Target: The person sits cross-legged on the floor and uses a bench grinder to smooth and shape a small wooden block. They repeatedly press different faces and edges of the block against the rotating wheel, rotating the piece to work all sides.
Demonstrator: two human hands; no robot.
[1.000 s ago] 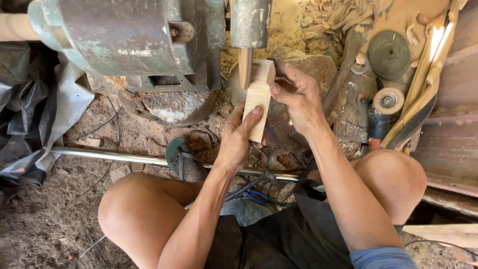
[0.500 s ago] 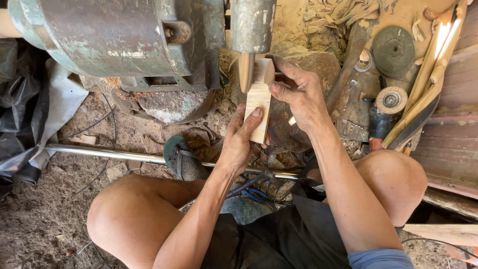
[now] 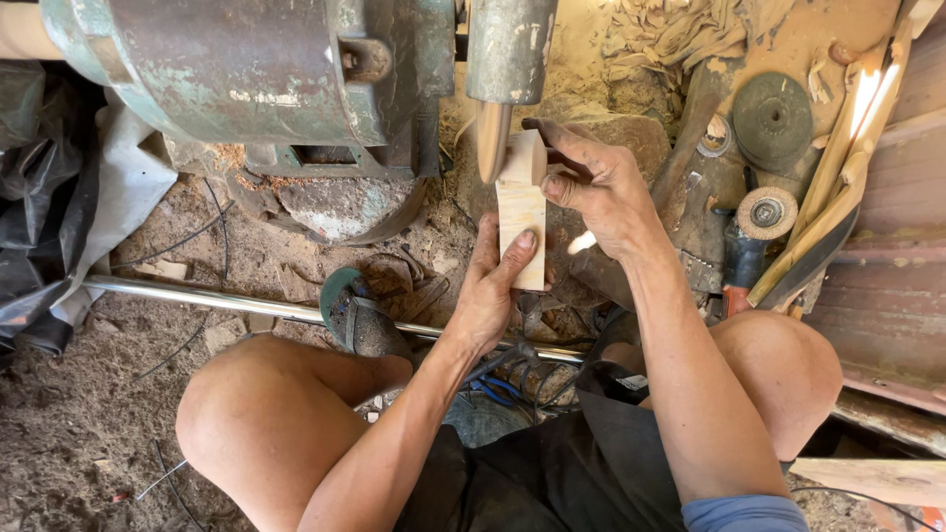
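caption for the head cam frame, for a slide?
Seated person's left hand and right hand press a pale wooden block against a machine's tapered bit.

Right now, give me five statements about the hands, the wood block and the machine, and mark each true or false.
1. Both hands hold the pale wood block. True: the left hand grips its lower part and the right hand its top.
2. The block's upper end is beside the pointed wooden tip under the grey cylinder. True.
3. The block lies flat on the ground, untouched. False: it is held up at the machine.
4. A metal pipe runs across the ground by the left knee. True.
5. The round discs sit to the person's left. False: they lie to the right, near the wooden sticks.
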